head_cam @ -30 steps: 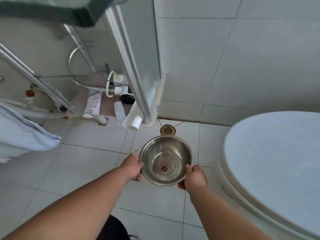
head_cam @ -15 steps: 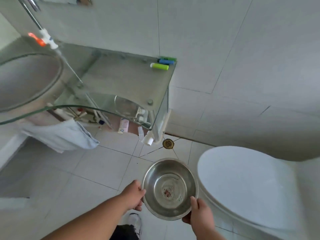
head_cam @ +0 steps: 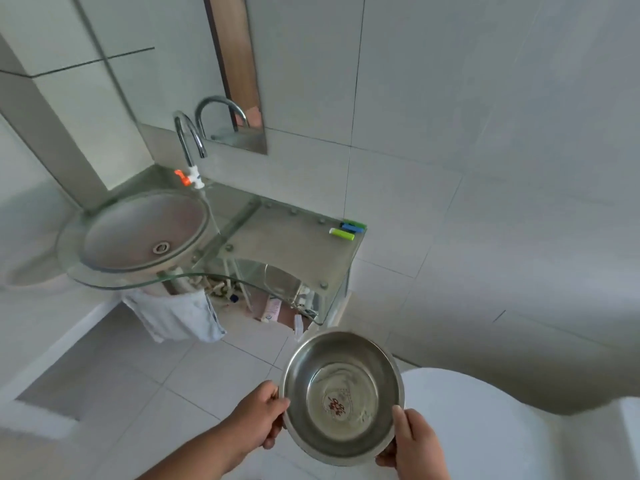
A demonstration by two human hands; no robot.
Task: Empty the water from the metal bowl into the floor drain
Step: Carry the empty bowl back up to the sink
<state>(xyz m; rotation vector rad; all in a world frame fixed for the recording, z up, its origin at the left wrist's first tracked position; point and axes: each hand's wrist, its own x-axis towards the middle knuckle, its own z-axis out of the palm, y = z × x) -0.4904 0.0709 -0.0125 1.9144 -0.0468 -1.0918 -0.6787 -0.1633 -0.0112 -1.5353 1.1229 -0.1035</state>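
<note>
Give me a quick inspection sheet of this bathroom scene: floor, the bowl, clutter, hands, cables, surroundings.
Surface: pale tiled floor; the drain is not visible.
Job's things: metal bowl held nearly level, a little residue at its bottom.
Clutter: green and blue items on the glass shelf; white cloth hanging under the basin.
Grippers: left hand and right hand both grip the bowl's rim.
Cables: nothing seen.
Surroundings: curved tap, mirror, white toilet lid, tiled wall.

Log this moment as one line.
bowl: upright, looks emptied | left hand, right hand: gripping rim | drain: not visible | toilet: lid closed
</note>
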